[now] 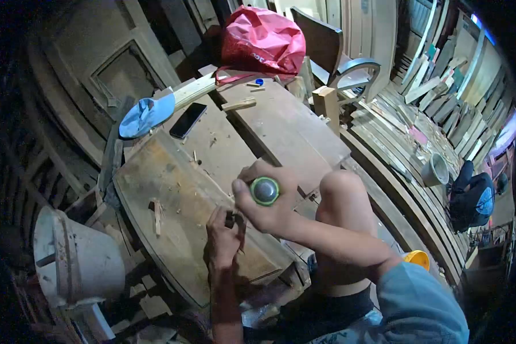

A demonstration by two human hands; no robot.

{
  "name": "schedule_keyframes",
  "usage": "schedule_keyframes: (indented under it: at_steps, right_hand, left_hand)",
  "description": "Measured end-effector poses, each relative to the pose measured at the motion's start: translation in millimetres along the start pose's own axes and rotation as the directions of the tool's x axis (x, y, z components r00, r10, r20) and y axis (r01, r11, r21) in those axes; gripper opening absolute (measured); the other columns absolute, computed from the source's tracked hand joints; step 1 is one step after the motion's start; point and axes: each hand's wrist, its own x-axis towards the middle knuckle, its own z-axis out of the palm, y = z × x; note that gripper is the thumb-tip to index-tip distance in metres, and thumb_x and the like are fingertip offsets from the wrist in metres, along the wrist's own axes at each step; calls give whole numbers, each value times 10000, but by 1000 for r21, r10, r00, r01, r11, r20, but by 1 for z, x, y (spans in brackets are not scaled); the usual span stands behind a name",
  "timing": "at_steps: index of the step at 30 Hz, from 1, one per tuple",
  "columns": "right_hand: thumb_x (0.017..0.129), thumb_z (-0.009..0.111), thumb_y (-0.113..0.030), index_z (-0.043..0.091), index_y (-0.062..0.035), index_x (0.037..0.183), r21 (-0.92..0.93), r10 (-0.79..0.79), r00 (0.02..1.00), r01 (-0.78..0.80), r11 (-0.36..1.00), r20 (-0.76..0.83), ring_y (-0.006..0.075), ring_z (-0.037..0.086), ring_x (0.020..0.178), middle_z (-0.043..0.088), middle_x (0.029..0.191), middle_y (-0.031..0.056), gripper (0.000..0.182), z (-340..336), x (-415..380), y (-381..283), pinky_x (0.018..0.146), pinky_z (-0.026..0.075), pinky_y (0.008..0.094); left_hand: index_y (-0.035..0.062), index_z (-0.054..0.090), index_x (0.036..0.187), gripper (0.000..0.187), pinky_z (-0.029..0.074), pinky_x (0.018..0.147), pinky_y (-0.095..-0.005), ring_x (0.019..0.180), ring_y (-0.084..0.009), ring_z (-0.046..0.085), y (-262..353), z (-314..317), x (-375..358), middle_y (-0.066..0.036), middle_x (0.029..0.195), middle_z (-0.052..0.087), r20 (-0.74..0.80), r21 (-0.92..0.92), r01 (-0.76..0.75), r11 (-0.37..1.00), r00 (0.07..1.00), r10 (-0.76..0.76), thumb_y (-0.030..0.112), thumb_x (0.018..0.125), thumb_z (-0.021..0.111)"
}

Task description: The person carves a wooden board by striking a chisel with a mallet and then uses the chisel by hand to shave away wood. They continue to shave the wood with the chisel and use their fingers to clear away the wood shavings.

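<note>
My right hand (272,198) is wrapped round a hand tool with a green-rimmed grey handle (265,191). I see the handle end-on, so its lower end is hidden by the fist. Just below and to the left, my left hand (223,238) rests at the wooden panel (183,200), its fingers curled in a pinch. A small dark piece (232,219) shows at those fingertips, too little of it to name. Thin wood slivers (156,218) lie on the panel to the left of my hands.
Beyond the panel lie a black phone (188,120), a light blue cap (147,114), wood strips and a pink plastic bag (264,41). A white bucket (92,261) stands at left. My bent knee (344,192) is close on the right, beside stacked planks (395,160).
</note>
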Motion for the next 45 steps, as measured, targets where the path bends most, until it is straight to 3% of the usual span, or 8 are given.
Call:
schedule_keyframes:
  at_steps: [2, 15, 19, 22, 26, 29, 30, 45]
  right_hand:
    - [794, 654, -43, 552, -16, 718, -9, 132, 991, -132, 991, 27, 98, 545, 520, 569, 608, 47, 130, -2, 0, 2, 495, 419, 254]
    - [874, 603, -72, 543, -11, 797, 59, 214, 975, -217, 974, 53, 78, 511, 540, 568, 683, 29, 115, -3, -2, 0, 497, 416, 244]
    - [879, 598, -72, 516, -23, 808, -133, 61, 994, -49, 990, 92, 77, 514, 547, 554, 681, 26, 119, -5, -2, 12, 490, 420, 230]
    - [863, 617, -76, 520, -24, 768, 169, 253, 967, -253, 953, 27, 66, 486, 541, 537, 638, 4, 145, 0, -4, -1, 488, 386, 221]
    - [748, 677, -52, 543, -14, 680, -67, 125, 992, -126, 990, -26, 118, 506, 466, 520, 549, 68, 156, -2, 2, 5, 468, 403, 265]
    - [758, 675, -60, 535, -17, 676, 147, 244, 968, -234, 961, -53, 118, 501, 476, 509, 545, 65, 169, 1, 0, -3, 472, 399, 270]
    - [764, 672, -62, 529, -19, 671, 144, 223, 971, -209, 967, -86, 113, 490, 471, 495, 532, 58, 176, 3, -2, 8, 465, 387, 270]
    - [812, 634, -56, 525, -14, 681, 250, 353, 930, -319, 914, -102, 45, 442, 496, 483, 531, 5, 175, -4, 9, -2, 455, 355, 229]
  left_hand:
    - [-12, 538, 812, 143, 434, 600, -422, 674, -367, 555, 10, 1, 6, -182, 745, 549, 10, -106, 138, 985, 990, -138, 75, 796, 651]
    - [3, 533, 788, 135, 437, 593, -414, 639, -345, 551, 8, -3, 5, -169, 711, 516, 10, -36, 135, 990, 991, -134, 88, 805, 637]
    - [10, 531, 803, 159, 428, 577, -415, 621, -337, 546, 8, 1, 7, -157, 708, 514, 62, -147, 248, 958, 968, -241, 83, 785, 670]
    - [-1, 528, 781, 177, 433, 590, -405, 645, -336, 550, 1, -1, 4, -160, 722, 525, 24, -66, 119, 991, 993, -118, 93, 779, 678]
    - [8, 550, 847, 157, 436, 603, -416, 659, -344, 550, 9, 3, 9, -174, 732, 530, 18, -100, 126, 987, 992, -125, 95, 790, 668]
    - [16, 559, 878, 154, 449, 616, -414, 682, -346, 568, 9, -4, 10, -178, 758, 550, 44, -33, 105, 994, 994, -104, 97, 796, 661]
    - [15, 562, 890, 153, 466, 638, -410, 718, -348, 591, 13, -3, 8, -183, 793, 578, 58, -25, 241, 970, 969, -239, 95, 799, 656]
    - [5, 629, 993, 211, 488, 731, -390, 832, -355, 629, 2, -4, 7, -192, 880, 639, 52, -15, 174, 985, 984, -173, -24, 785, 618]
